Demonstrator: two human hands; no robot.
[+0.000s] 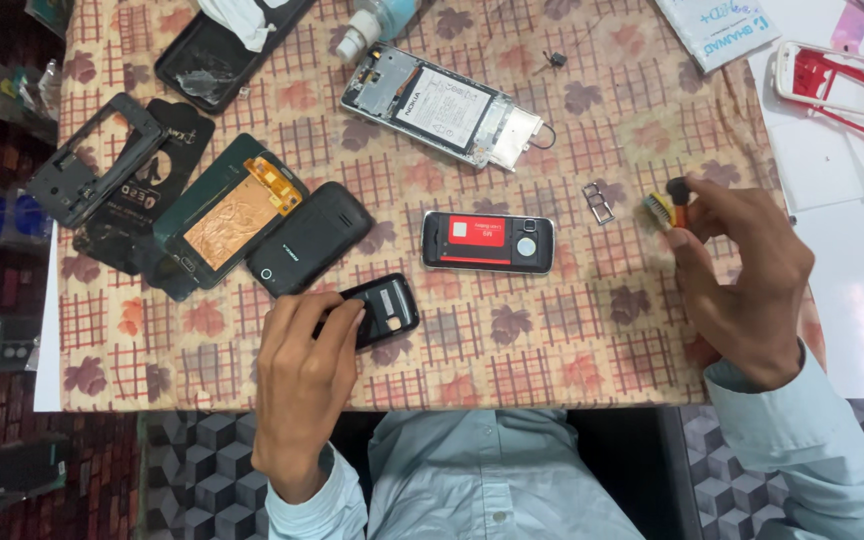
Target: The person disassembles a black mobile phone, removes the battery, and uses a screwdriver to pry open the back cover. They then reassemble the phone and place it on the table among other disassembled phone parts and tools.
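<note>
Left hand [302, 385] presses a light, stiff phone shell [384, 310] flat, best gripped edgewise; right hand [742, 270] pinches a small brush [664, 208].

Left hand [304, 372] seen palm-down, fingers [337, 320] curled forward, wrist bent, forearm sleeved in pale blue cloth. Right hand [747, 285] raised further out, thumb and forefinger [680, 215] pinched together at tips, remaining fingers folded, forearm angled inward, cuff seen at wrist.
</note>
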